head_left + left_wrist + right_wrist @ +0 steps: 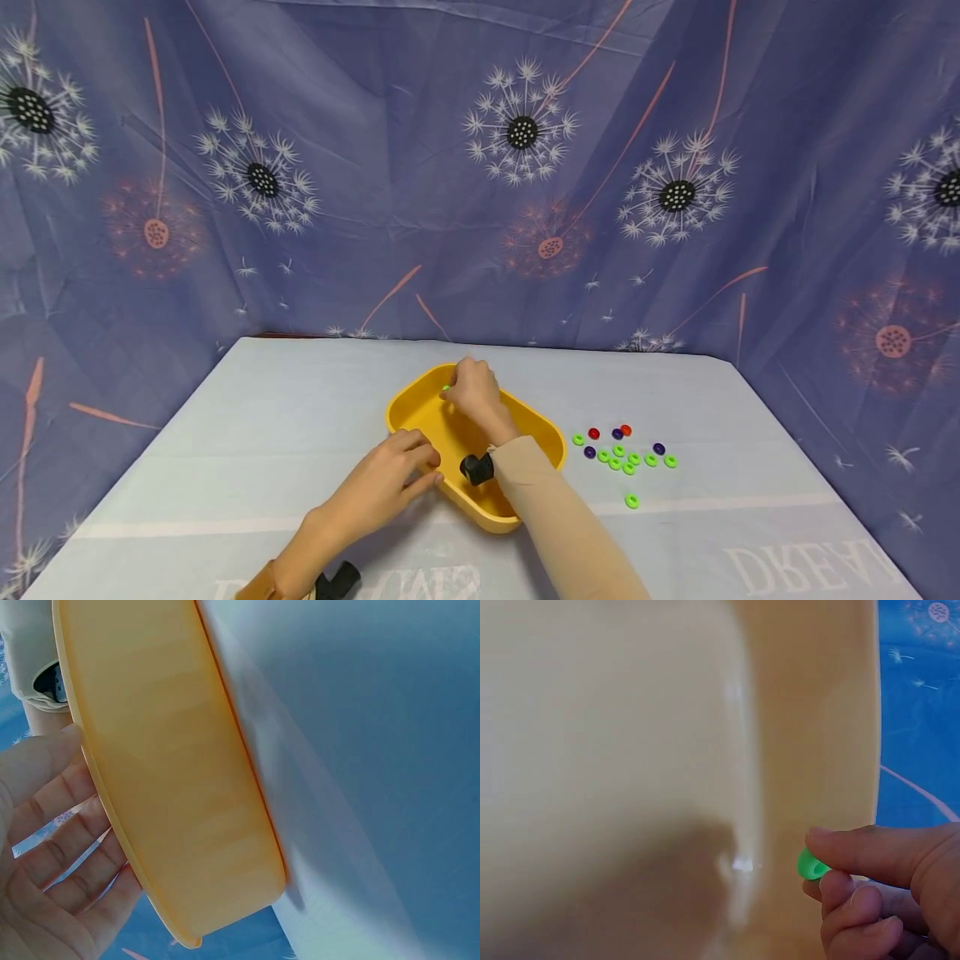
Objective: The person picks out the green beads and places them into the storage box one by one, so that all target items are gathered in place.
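Right hand (477, 393) pinches green ring (810, 866) between thumb and fingers at upper end of yellow tray (442, 425), lower centre of frame. Left hand (388, 477), fingers loosely extended, touches tray's left rim. Light pinch, low release should limit bouncing; rim best held steady.

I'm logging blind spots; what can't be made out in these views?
Head: floor of yellow oblong plastic tray, partly hidden by right hand and beige fabric sleeve.
Left wrist: tray's inside, hidden by its outer wall.
Right wrist: small green plastic ring, partly covered by right hand.
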A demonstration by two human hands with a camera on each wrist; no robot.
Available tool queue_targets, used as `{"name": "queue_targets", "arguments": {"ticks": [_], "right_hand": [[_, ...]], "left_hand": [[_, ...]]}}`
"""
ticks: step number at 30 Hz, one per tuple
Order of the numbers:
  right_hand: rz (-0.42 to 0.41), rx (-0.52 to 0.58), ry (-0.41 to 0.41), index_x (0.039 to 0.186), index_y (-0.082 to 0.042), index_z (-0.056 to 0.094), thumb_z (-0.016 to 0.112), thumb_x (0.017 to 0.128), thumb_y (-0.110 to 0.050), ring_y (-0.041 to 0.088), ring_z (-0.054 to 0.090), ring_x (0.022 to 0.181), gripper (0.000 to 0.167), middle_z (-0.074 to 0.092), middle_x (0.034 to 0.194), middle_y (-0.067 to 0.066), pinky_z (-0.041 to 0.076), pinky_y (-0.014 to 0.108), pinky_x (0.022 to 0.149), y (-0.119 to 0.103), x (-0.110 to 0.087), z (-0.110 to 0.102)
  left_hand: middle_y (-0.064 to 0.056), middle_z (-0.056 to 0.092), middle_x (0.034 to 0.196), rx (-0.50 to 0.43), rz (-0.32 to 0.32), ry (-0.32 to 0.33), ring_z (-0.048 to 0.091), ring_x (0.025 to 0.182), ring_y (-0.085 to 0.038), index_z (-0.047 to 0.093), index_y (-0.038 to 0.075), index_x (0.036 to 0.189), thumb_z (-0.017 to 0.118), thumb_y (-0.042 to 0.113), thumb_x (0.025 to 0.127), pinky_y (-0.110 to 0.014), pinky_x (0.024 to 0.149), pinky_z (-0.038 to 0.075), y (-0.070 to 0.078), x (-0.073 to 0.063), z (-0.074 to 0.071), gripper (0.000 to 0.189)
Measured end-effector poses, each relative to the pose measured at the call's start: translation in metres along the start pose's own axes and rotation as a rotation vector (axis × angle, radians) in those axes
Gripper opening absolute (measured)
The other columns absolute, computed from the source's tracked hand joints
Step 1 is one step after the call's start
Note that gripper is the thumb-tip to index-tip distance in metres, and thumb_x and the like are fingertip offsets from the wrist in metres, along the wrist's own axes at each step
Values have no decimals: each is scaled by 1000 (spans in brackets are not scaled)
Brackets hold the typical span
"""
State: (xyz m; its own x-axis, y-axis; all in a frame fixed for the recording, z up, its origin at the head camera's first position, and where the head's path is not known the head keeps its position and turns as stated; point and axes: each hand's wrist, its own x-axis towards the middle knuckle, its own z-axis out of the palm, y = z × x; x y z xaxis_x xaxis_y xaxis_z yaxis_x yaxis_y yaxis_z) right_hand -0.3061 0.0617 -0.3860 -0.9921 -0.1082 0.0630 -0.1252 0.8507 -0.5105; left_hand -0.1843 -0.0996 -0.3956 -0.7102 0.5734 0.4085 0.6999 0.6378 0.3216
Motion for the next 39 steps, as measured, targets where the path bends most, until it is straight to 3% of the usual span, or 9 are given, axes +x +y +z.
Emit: {"name": "queue_targets", "arguments": {"ticks": [5, 10, 16, 30, 39], "right_hand": [[6, -33, -31, 62, -9, 58, 81, 81, -12, 15, 48, 51, 29, 52, 58, 2, 40, 24, 48, 5, 0, 7], [15, -31, -62, 59, -9, 55, 80, 80, -8, 15, 44, 47, 32, 47, 54, 2, 37, 24, 45, 8, -2, 10], [16, -49, -72, 62, -8, 58, 85, 75, -9, 18, 49, 53, 30, 52, 60, 4, 40, 24, 48, 9, -3, 11], [8, -64, -78, 61, -8, 59, 86, 75, -10, 17, 48, 55, 30, 50, 60, 3, 39, 24, 48, 10, -2, 12], [21, -39, -76, 63, -8, 62, 87, 73, -9, 19, 54, 58, 27, 56, 63, 4, 46, 25, 52, 11, -1, 11]], "left_hand": [[8, 60, 93, -1, 0, -4, 55, 89, -8, 71, 15, 93, 74, 20, 89, -26, 77, 52, 0, 0, 0, 8], [8, 60, 94, -2, 0, -4, 55, 89, -7, 70, 15, 92, 74, 21, 89, -26, 77, 52, 0, 0, 1, 7], [9, 60, 93, 2, 4, 4, 54, 89, -7, 70, 15, 92, 74, 21, 89, -26, 77, 51, 0, -1, 2, 7], [8, 60, 94, 2, 12, 10, 55, 89, -7, 70, 15, 92, 74, 20, 89, -26, 77, 52, -1, 0, 2, 7], [9, 60, 94, 6, 11, 12, 55, 89, -7, 71, 15, 93, 74, 20, 89, -26, 77, 51, 0, -1, 2, 7]]}}
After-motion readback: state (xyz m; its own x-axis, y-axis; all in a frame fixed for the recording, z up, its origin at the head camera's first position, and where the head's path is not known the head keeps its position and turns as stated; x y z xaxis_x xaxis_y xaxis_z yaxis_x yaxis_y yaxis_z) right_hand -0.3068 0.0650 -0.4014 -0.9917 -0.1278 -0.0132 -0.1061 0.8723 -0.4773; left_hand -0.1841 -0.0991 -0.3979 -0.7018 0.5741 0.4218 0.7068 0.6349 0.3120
